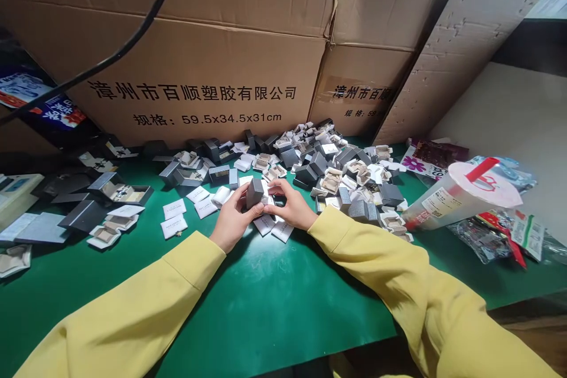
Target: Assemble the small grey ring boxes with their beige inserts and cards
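Note:
A small dark grey box (254, 193) is held upright between my hands above the green table (266, 307). My left hand (233, 218) grips it from the left, thumb at its lower edge. My right hand (290, 204) has its fingers closed on a small white piece (266, 194) at the box's right side; its shape is mostly hidden by the fingers. White printed cards (282, 230) lie just under my hands, and more cards (173, 227) lie to the left. Behind my hands spreads a heap of dark boxes (316, 166) and white inserts (332, 180).
Large cardboard cartons (199, 71) stand along the back. At the right are a tilted cup (456, 195) with a red straw and plastic packets (482, 236). Open boxes (128, 194) lie at the left. A black cable (133, 41) hangs at upper left.

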Tool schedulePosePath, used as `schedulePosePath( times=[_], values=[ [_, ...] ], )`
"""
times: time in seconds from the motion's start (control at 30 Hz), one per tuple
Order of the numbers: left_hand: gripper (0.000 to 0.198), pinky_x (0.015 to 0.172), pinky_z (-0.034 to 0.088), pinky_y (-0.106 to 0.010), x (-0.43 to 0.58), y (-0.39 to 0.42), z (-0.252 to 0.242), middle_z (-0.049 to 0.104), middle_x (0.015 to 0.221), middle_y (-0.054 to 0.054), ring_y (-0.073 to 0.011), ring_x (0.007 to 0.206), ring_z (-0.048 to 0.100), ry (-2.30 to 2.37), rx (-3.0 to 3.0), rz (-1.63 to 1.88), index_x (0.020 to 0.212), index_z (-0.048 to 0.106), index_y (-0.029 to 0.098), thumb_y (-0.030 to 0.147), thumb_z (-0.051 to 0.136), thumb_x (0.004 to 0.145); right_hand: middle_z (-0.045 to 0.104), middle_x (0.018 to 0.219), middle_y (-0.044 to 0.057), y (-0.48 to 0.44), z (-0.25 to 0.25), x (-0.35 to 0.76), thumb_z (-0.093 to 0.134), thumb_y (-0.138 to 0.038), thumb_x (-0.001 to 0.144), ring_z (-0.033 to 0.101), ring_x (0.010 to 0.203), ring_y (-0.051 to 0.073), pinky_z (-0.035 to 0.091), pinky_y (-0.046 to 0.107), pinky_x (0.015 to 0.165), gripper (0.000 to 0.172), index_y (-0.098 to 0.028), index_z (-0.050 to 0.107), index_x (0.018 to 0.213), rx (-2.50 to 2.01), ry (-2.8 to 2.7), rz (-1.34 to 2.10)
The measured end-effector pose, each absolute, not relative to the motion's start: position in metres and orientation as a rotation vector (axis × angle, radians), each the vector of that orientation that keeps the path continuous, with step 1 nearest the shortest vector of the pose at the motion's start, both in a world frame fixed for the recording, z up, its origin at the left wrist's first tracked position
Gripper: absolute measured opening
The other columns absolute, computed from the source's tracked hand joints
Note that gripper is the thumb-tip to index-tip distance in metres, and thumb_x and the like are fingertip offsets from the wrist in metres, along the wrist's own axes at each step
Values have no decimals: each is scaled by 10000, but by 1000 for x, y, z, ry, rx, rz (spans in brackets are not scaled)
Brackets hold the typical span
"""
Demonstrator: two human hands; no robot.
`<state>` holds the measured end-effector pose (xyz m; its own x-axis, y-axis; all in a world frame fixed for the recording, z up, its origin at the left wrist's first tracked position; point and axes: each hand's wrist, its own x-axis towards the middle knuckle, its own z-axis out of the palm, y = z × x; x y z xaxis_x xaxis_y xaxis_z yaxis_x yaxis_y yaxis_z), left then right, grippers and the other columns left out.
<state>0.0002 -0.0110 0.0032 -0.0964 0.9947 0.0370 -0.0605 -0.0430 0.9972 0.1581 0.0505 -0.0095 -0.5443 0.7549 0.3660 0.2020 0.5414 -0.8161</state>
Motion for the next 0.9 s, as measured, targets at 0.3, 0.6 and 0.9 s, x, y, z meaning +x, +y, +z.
schedulePosePath(
  times=[0.3,0.6,0.9],
  values=[
    [648,837,502,-427,0,-12,2,524,1217,-109,-275,1102,507,1154,1011,1346,1235,432,195,358,694,665,652,957,29,49,-10,158,583,-342,796,558,908,153,430,283,834,184,-205,613,914,-677,-2131,743],
    [646,842,504,-434,1,-12,4,540,1196,-106,-287,1113,501,1151,976,1361,1221,450,193,365,699,650,651,988,40,48,-7,158,507,-322,854,553,930,151,416,293,851,180,-196,611,928,-603,-2187,674],
    [648,844,503,-423,1,-12,3,541,1193,-105,-272,1113,498,1163,996,1351,1221,439,185,366,693,653,641,986,50,49,-7,156,469,-336,868,557,941,167,421,317,851,185,-204,599,874,-622,-2227,598]
  ],
)
